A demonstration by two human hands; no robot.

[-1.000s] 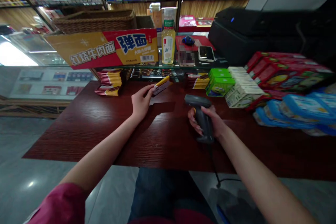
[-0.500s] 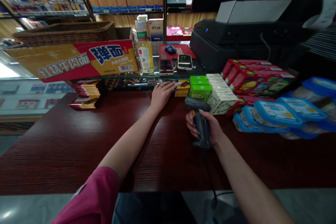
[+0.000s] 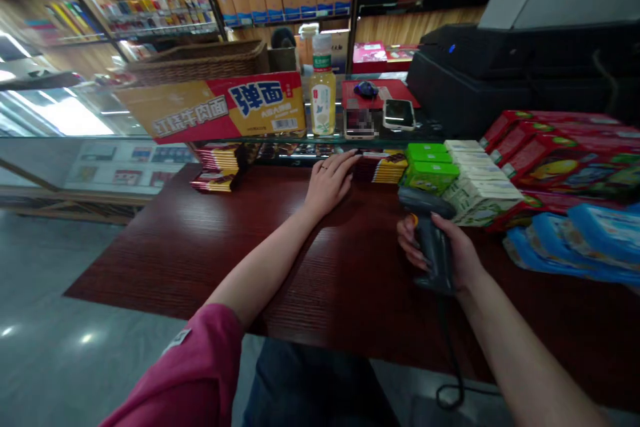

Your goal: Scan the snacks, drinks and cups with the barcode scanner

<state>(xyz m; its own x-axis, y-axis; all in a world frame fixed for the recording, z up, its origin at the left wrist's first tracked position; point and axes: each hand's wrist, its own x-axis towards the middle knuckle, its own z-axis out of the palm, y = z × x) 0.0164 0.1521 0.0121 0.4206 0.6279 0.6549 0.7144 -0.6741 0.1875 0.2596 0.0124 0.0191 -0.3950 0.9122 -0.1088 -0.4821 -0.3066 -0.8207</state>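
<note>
While right fingers (image 3: 412, 251) clasp a curved scanner (image 3: 435, 250), left fingers (image 3: 343, 163) (loose) adjoin slim packets (image 3: 389, 168).

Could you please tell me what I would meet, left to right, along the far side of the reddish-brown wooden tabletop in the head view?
A stack of flat red-and-yellow packets, the bare left hand, a second stack of similar packets, bright green boxes, pale white-green cartons, red printed boxes.

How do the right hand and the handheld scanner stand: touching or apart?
Touching: the head view shows the right hand gripping the handheld scanner around its handle.
</note>
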